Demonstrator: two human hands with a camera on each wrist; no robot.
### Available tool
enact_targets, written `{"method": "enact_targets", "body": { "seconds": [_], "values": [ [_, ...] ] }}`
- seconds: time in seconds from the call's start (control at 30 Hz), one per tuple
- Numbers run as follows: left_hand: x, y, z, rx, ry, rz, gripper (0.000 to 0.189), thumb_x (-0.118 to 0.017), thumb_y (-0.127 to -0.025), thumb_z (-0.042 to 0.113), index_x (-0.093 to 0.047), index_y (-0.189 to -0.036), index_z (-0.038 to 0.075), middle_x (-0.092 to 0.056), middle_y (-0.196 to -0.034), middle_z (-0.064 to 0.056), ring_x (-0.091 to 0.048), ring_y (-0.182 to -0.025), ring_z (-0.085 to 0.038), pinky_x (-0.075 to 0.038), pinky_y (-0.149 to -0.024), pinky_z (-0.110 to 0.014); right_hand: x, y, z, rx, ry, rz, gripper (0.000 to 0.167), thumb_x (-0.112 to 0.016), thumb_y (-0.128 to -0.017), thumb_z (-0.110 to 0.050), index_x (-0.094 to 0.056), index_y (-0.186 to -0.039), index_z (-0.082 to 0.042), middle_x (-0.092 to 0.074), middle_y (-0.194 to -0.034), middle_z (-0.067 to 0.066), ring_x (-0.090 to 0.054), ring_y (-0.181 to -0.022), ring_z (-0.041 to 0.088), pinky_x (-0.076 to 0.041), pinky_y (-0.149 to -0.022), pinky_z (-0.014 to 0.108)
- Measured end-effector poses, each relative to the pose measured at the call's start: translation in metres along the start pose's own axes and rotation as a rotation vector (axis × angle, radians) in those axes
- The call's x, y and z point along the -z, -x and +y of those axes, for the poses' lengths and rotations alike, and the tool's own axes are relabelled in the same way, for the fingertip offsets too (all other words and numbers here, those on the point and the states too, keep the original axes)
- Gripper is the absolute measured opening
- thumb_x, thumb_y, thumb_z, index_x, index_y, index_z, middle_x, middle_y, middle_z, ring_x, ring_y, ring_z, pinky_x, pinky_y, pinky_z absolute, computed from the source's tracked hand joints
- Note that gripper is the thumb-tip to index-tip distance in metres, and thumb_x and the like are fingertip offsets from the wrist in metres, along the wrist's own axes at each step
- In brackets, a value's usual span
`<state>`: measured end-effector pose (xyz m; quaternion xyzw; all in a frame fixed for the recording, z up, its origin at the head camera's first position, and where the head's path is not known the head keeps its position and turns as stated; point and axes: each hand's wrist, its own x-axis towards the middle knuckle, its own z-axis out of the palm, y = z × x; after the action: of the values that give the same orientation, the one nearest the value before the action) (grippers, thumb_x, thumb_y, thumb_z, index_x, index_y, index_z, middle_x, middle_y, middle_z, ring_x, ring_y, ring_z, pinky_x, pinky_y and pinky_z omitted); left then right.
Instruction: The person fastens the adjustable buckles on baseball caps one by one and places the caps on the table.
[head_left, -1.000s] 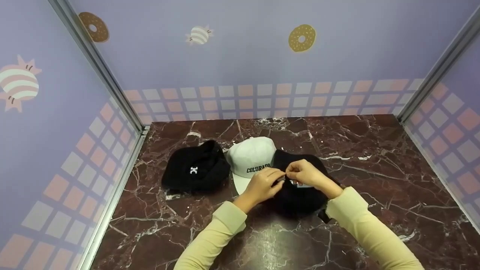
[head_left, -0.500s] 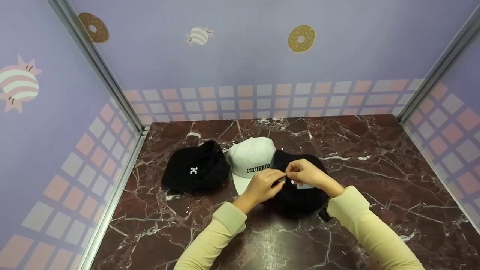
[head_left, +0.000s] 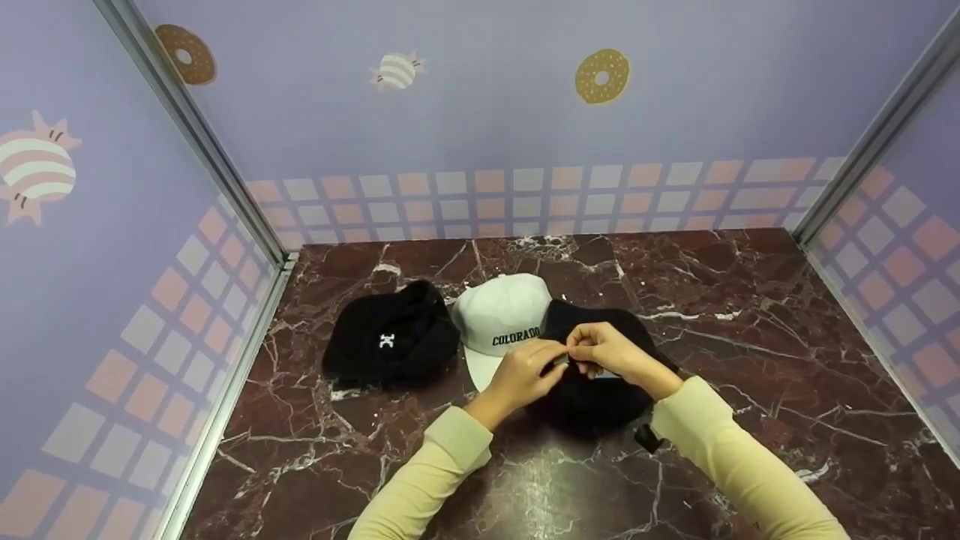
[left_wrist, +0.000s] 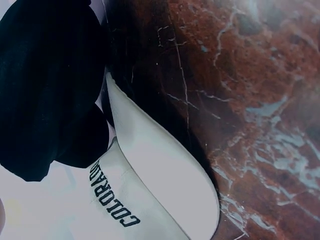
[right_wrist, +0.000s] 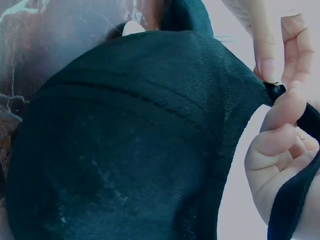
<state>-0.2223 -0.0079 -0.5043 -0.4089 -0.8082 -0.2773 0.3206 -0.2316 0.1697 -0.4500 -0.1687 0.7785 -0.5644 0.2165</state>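
Observation:
A black baseball cap (head_left: 596, 409) lies on the table under both hands. In the right wrist view, its dark crown (right_wrist: 125, 150) fills much of the frame, and fingertips of both hands meet at a small dark buckle (right_wrist: 276, 90) on its back strap (right_wrist: 295, 200). The left hand (head_left: 523, 373) pinches the strap from the left. From the right, the right hand (head_left: 609, 351) pinches it with thumb and forefinger. Close behind the left hand is a white cap (head_left: 502, 304) lettered COLORADO, its brim (left_wrist: 170, 175) plain in the left wrist view.
Another black cap (head_left: 382, 345) with a small white emblem lies left of the white one. All three stand close together on a red marble-patterned table (head_left: 765, 322). Lilac panels (head_left: 487, 120) close off the back and both sides. A small black piece (head_left: 649, 439) shows beneath the right cuff.
The right hand shifts slightly left, closer to the left hand's fingertips. The left hand stays almost in place, and the white cap and the far-left black cap have not moved.

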Motion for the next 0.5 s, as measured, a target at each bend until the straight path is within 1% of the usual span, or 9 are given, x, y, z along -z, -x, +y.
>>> {"method": "enact_targets", "body": {
  "seconds": [0.1, 0.2, 0.27, 0.37, 0.5],
  "values": [
    [0.000, 0.001, -0.001, 0.014, -0.013, 0.001, 0.019, -0.064, -0.075, 0.014, -0.065, -0.093, 0.008, -0.066, -0.089, 0.001, -0.061, -0.085, -0.011, -0.046, -0.080, -0.021, 0.000, -0.002, 0.002, 0.013, 0.049, 0.014, 0.011, -0.053, -0.083, -0.003, -0.050, -0.086, 0.008, -0.051, -0.055, 0.003, -0.049, -0.043, 0.010, -0.043, -0.041, 0.025],
    [0.001, 0.002, -0.002, 0.025, -0.028, 0.002, 0.018, -0.065, -0.074, 0.014, -0.064, -0.091, 0.008, -0.066, -0.089, 0.001, -0.061, -0.086, -0.011, -0.046, -0.080, -0.021, 0.003, -0.004, 0.004, 0.019, 0.148, 0.045, 0.015, -0.057, -0.083, -0.009, -0.052, -0.082, 0.005, -0.053, -0.054, 0.002, -0.050, -0.041, 0.009, -0.042, -0.040, 0.024],
    [0.001, 0.002, -0.002, 0.029, -0.032, 0.003, 0.018, -0.065, -0.073, 0.014, -0.064, -0.090, 0.009, -0.066, -0.089, 0.001, -0.060, -0.086, -0.011, -0.046, -0.080, -0.021, 0.006, -0.002, 0.000, 0.002, 0.209, 0.054, 0.017, -0.058, -0.083, -0.013, -0.054, -0.078, 0.003, -0.052, -0.052, 0.001, -0.048, -0.039, 0.008, -0.042, -0.040, 0.024],
    [0.001, 0.003, -0.002, 0.027, -0.033, 0.013, 0.017, -0.065, -0.073, 0.013, -0.064, -0.089, 0.009, -0.065, -0.088, 0.001, -0.061, -0.085, -0.012, -0.046, -0.079, -0.021, 0.010, 0.000, -0.003, -0.013, 0.257, 0.022, 0.020, -0.056, -0.083, -0.013, -0.058, -0.074, 0.004, -0.051, -0.049, -0.002, -0.045, -0.037, 0.006, -0.039, -0.039, 0.022],
    [0.002, 0.002, -0.001, 0.010, -0.016, 0.025, 0.018, -0.068, -0.071, 0.011, -0.064, -0.089, 0.008, -0.065, -0.087, 0.000, -0.061, -0.084, -0.013, -0.046, -0.079, -0.021, 0.012, 0.001, -0.006, 0.003, 0.275, -0.048, 0.019, -0.052, -0.085, -0.009, -0.060, -0.075, 0.006, -0.048, -0.049, -0.004, -0.042, -0.038, 0.005, -0.035, -0.038, 0.019]
  ]
}}
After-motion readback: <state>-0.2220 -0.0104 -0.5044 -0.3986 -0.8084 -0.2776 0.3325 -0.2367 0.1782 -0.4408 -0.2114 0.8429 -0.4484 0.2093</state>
